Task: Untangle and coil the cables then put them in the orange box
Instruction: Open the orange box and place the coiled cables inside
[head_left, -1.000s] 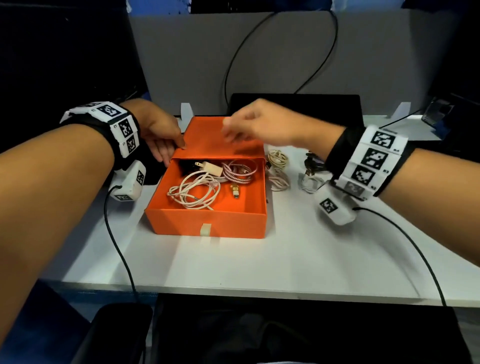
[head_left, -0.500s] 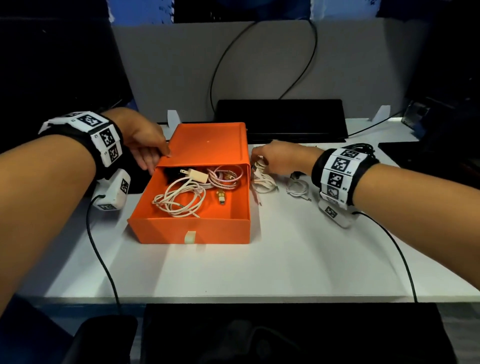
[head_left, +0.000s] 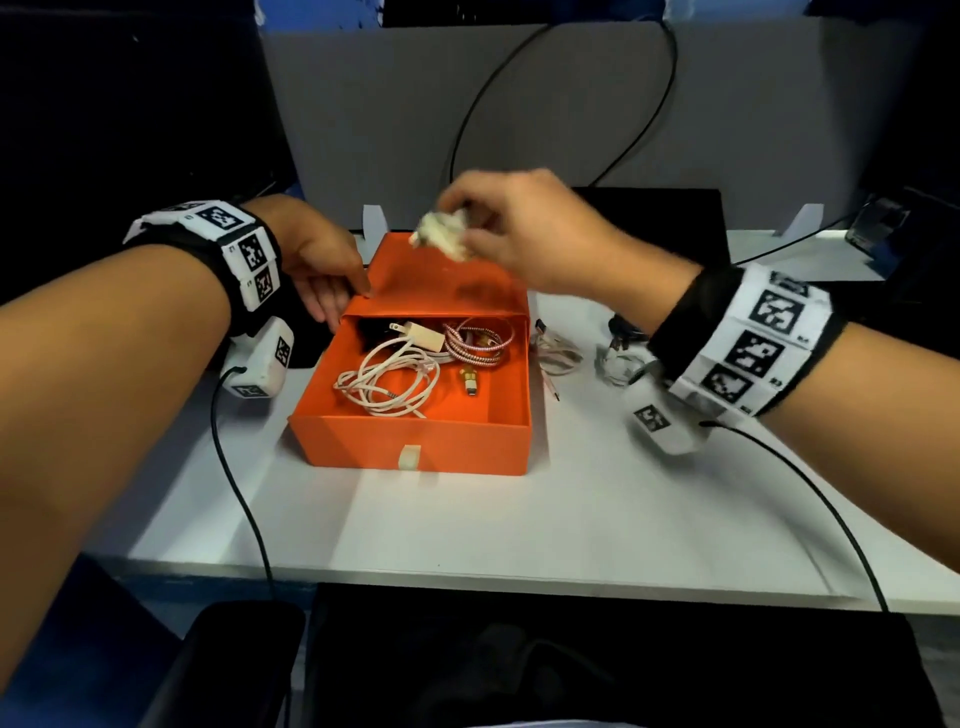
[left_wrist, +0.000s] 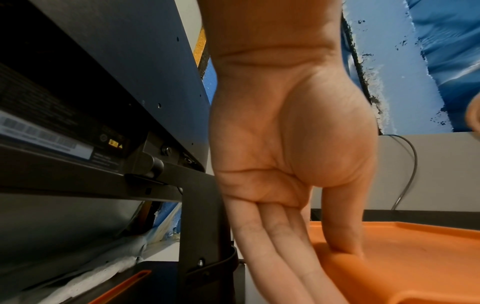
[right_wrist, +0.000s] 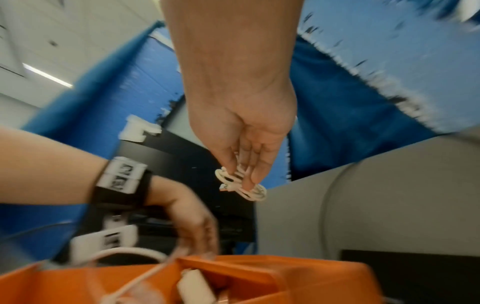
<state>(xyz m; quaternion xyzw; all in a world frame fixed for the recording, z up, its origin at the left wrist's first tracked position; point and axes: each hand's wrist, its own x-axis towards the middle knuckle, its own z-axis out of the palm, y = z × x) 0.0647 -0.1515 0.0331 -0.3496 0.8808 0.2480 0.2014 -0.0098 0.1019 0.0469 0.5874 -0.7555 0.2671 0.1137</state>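
The orange box (head_left: 363, 436) stands open on the white table, its sleeve (head_left: 441, 280) behind the drawer. Inside lie a loose white cable with a charger plug (head_left: 384, 379), a red-and-white striped coil (head_left: 478, 343) and a gold connector (head_left: 470, 382). My right hand (head_left: 462, 221) pinches a small coiled white cable (head_left: 436, 236) above the sleeve; the right wrist view shows that coil (right_wrist: 241, 185) between the fingertips. My left hand (head_left: 345, 301) rests at the sleeve's left corner, fingers (left_wrist: 275, 236) straight along the side, thumb on top of the box (left_wrist: 402, 257).
Right of the box lie a thin pinkish cable (head_left: 558, 358) and a tangle of clear and black cable (head_left: 618, 358). A flat black device (head_left: 675, 218) sits behind, before a grey partition (head_left: 571, 104). Wrist-camera leads trail over the table's front edge (head_left: 467, 571).
My right hand dropped to the table right of the box, took the small white coil, and lifted it over the sleeve. The left hand stayed at the box's corner.
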